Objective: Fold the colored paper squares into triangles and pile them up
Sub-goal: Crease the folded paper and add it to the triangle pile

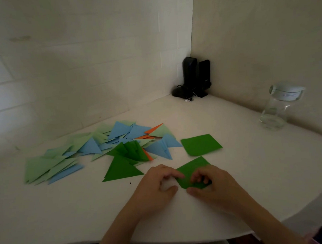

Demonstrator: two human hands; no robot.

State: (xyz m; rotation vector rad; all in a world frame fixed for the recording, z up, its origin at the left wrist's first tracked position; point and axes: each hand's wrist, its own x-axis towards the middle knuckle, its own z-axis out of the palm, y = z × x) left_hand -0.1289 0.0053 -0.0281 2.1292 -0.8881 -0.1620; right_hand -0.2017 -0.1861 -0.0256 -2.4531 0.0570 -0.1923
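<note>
Green paper (193, 169), one dark square, is being worked near the front of the white table (252, 173), directly before the person. Its near-left edge is pinched by the left hand (157, 183), fingers curled onto it; its near corner is held down by the right hand (210, 184), fingertips bent over the sheet and thumb laid along the lower edge. The grip seems meant to keep the corners aligned while a diagonal crease is set, so the fold is judged to be under way rather than finished. A stack of unfolded green squares (201, 145) is kept just beyond, within easy reach. Finished triangles (102, 149) in blue, light green, dark green and orange are spread loosely to the left, more scattered than piled. Bare tabletop is left between the hands and the table's front edge. A glass jar (280, 108) and black speakers (197, 77) stand well apart toward the walls.
</note>
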